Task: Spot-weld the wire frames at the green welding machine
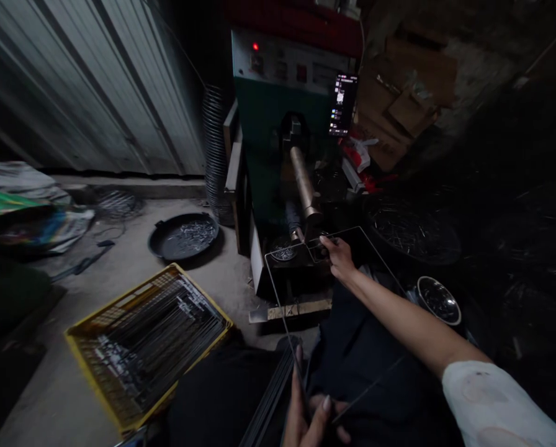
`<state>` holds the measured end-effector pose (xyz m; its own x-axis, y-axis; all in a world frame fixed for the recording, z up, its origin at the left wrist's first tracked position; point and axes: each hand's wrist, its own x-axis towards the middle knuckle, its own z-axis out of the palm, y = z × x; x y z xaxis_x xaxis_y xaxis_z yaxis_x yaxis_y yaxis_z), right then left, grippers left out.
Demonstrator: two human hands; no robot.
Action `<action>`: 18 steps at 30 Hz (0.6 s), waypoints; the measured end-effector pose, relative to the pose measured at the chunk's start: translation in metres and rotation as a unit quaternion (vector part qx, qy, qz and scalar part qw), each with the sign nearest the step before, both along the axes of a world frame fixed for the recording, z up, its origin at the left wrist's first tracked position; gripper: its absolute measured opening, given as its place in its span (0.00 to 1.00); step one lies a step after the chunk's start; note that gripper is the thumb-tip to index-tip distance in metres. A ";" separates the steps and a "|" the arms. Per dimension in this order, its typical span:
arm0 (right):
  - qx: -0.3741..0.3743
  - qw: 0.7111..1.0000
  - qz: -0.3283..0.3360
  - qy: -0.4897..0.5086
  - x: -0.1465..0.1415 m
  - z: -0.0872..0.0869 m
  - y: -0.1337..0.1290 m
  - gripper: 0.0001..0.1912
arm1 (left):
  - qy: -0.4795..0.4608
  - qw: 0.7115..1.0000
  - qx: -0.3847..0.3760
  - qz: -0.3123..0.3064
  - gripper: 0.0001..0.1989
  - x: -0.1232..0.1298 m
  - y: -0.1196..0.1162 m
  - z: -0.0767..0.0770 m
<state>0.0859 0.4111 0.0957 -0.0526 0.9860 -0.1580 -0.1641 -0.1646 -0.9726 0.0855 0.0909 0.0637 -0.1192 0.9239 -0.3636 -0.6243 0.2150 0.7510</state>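
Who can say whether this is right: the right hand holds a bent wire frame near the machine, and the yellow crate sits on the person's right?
The side is wrong: the head view shows the yellow crate on the person's left. The right hand does hold a bent wire frame near the machine.

dim lt., corrug. metal wall (133,93) on L, grey conc. floor (131,248), R side dark

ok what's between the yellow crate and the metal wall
A pan of small metal pieces and, left of it, a wire tangle, in the head view.
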 end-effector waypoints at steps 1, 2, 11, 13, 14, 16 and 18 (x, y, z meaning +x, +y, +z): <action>-0.002 1.000 0.000 -0.002 0.000 0.000 0.000 0.21 | 0.000 1.000 -0.007 0.003 0.46 0.001 0.000 0.000; -0.003 1.000 0.000 -0.004 0.000 0.000 0.001 0.21 | 0.001 1.000 -0.013 0.005 0.47 0.002 0.000 0.000; -0.013 1.000 0.005 -0.013 0.001 0.001 0.000 0.21 | -0.033 0.999 -0.027 0.022 0.50 0.007 -0.001 -0.003; -0.016 1.000 0.008 -0.012 0.002 0.002 -0.001 0.21 | -0.045 0.998 -0.023 0.030 0.51 0.010 0.000 -0.004; -0.016 1.000 0.011 -0.011 0.002 0.002 -0.002 0.21 | -0.048 0.998 -0.023 0.034 0.52 0.011 0.001 -0.005; -0.015 1.000 0.016 -0.011 0.001 0.002 -0.002 0.21 | -0.049 0.998 -0.025 0.044 0.53 0.013 0.003 -0.007; -0.020 1.000 0.009 -0.016 0.001 0.002 -0.002 0.22 | -0.042 0.998 -0.024 0.049 0.52 0.011 0.005 -0.007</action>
